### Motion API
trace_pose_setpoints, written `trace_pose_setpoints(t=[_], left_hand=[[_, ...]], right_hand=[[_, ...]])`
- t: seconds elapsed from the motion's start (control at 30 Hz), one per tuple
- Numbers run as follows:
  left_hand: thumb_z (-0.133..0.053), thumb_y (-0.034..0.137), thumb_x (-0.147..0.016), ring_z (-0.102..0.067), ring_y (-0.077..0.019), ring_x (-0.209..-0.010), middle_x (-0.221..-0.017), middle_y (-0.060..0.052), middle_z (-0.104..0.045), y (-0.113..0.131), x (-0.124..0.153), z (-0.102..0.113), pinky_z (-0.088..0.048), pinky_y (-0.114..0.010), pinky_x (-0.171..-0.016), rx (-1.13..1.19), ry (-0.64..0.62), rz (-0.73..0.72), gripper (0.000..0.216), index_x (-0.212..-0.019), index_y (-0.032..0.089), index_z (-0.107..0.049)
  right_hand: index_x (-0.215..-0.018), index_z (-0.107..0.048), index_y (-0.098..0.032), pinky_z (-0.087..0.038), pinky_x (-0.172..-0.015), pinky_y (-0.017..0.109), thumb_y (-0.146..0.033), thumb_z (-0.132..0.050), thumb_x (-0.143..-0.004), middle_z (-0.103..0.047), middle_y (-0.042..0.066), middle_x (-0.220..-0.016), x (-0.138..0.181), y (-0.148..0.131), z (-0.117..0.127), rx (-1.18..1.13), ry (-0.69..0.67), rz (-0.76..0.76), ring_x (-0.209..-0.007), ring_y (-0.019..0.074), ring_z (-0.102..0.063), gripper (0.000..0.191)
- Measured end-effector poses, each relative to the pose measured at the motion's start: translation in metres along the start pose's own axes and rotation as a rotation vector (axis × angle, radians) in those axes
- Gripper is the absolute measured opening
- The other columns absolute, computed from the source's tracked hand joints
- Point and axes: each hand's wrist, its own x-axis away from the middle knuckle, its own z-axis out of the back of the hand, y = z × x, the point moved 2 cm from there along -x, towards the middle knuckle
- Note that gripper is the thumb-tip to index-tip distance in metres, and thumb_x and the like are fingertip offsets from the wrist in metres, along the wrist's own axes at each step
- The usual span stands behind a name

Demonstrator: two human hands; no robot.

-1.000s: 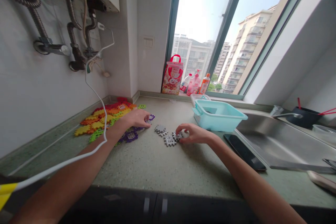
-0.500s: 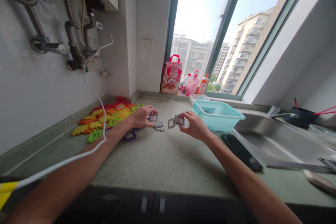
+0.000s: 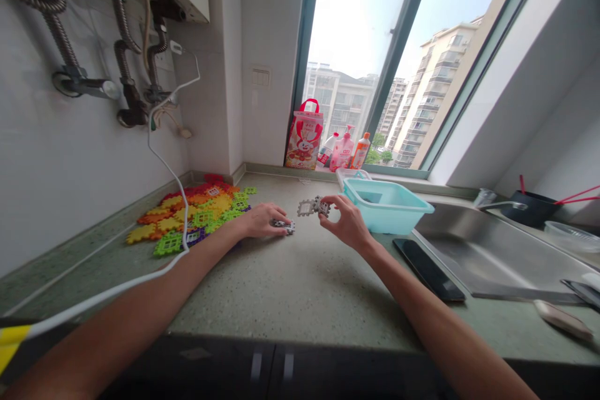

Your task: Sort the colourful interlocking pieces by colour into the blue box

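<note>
My left hand (image 3: pixel 263 220) is low over the counter, its fingers closed on small grey toothed building pieces (image 3: pixel 289 227) that lie there. The fingers cover part of these pieces. Raised a little above the countertop, my right hand (image 3: pixel 345 220) pinches other grey toothed pieces between thumb and fingers. One of them, a square frame piece (image 3: pixel 306 207) with an open middle, sticks out to the left of the fingertips. Beside my left forearm spreads a heap of toothed pieces (image 3: pixel 206 215) in red, orange, yellow, green and purple.
A turquoise plastic tub (image 3: pixel 389 215) stands right of my right hand, with a clear lid (image 3: pixel 352 176) behind it. A black phone (image 3: pixel 427 270) lies by the steel sink (image 3: pixel 469 250). A white cable (image 3: pixel 180 184) hangs across the left side. Bottles (image 3: pixel 344 151) stand at the window.
My left hand has come down with its grey piece onto the grey pieces on the counter. My right hand stays nearly in place, still gripping its pieces.
</note>
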Motion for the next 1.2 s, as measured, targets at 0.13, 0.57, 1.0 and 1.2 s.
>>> trace_pose_setpoints(t=[0.13,0.57,1.0,1.2], left_hand=[[-0.075,0.049,-0.090,-0.070,-0.0230,-0.111,-0.126,-0.006,-0.076,0.001,0.000,-0.001,-0.049,-0.028,-0.098,0.029,-0.012,-0.030,0.038,-0.123,0.030,-0.079],[-0.078,0.048,-0.086,-0.073,-0.0225,-0.105,-0.121,-0.006,-0.078,0.004,-0.001,-0.004,-0.052,-0.029,-0.095,0.148,-0.016,-0.064,0.037,-0.118,0.029,-0.081],[-0.075,0.049,-0.087,-0.073,-0.0219,-0.110,-0.125,-0.007,-0.076,0.005,-0.001,-0.003,-0.051,-0.029,-0.099,0.151,-0.027,-0.043,0.040,-0.120,0.027,-0.080],[-0.076,0.049,-0.087,-0.073,-0.0213,-0.109,-0.124,-0.007,-0.077,0.004,-0.001,-0.004,-0.051,-0.029,-0.099,0.155,-0.022,-0.044,0.039,-0.120,0.028,-0.080]], right_hand=[[-0.113,-0.065,-0.025,-0.054,-0.095,0.044,-0.027,-0.069,-0.086,-0.070,0.008,-0.111,0.001,0.001,-0.002,-0.010,0.021,-0.004,-0.104,0.0267,-0.065,0.027],[-0.114,-0.065,-0.023,-0.055,-0.091,0.042,-0.035,-0.065,-0.089,-0.069,0.010,-0.112,-0.014,0.042,0.073,0.297,0.485,-0.092,-0.104,0.0276,-0.064,0.028],[-0.104,-0.080,-0.023,-0.053,-0.088,0.046,-0.046,-0.068,-0.081,-0.075,0.013,-0.099,0.003,0.120,0.126,0.585,0.240,-0.482,-0.095,0.0323,-0.067,0.035],[-0.111,-0.080,-0.025,-0.050,-0.101,0.052,-0.057,-0.062,-0.091,-0.075,0.011,-0.122,-0.002,0.103,0.116,0.513,0.169,-0.347,-0.116,0.0348,-0.064,0.042]])
